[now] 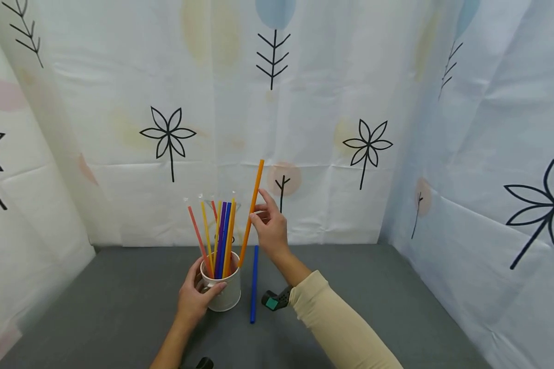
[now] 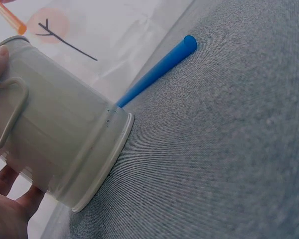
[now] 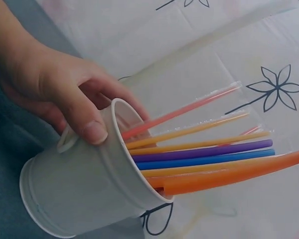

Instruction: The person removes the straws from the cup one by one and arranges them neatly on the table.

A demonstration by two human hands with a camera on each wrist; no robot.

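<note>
A white metal mug with a small handle stands on the table, holding several straws, among them a purple straw, a blue one, and red and yellow ones in clear wrappers. My left hand grips the mug from its left side, thumb near the rim. Above and right of it, my right hand pinches a thick orange straw, which tilts slightly. The orange straw's lower end hovers just above the mug's rim in the left wrist view.
Another blue straw lies on the grey tabletop, right of the mug. A white patterned curtain closes off the back and both sides. A black wrist camera with a green patch sits at my right wrist.
</note>
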